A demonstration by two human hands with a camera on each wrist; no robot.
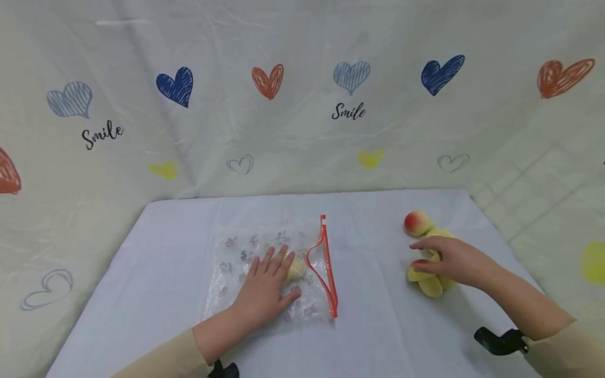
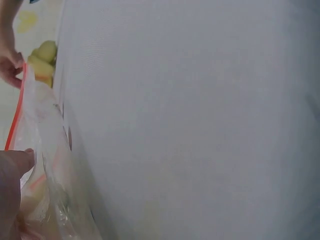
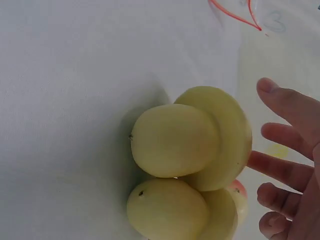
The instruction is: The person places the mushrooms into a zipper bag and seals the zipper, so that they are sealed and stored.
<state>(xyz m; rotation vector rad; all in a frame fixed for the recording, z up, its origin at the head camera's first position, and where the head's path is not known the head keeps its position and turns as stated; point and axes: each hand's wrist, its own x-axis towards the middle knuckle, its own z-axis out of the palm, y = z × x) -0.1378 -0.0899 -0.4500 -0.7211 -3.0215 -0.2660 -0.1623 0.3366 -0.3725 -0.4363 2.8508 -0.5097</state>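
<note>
A clear zip bag (image 1: pixel 222 286) with small printed figures lies flat, its red zip edge (image 1: pixel 331 273) parted at the right. One pale yellow fruit (image 1: pixel 296 270) shows inside it, beside the fingers. My left hand (image 1: pixel 264 291) rests on the bag with fingers extended. At the right, my right hand (image 1: pixel 460 261) hovers over a heap of yellow peach-like fruits (image 1: pixel 431 287), partly covering them. In the right wrist view its fingers are spread beside the fruits (image 3: pixel 172 140), and nothing is gripped. Whether a fingertip touches one, I cannot tell.
A red-and-yellow peach-like fruit (image 1: pixel 418 222) sits at the far end of the heap. White cloth covers the table (image 1: pixel 373 325). Behind it hangs a pale sheet (image 1: pixel 302 126) printed with hearts. A black wrist mount (image 1: pixel 500 340) sits by the right sleeve.
</note>
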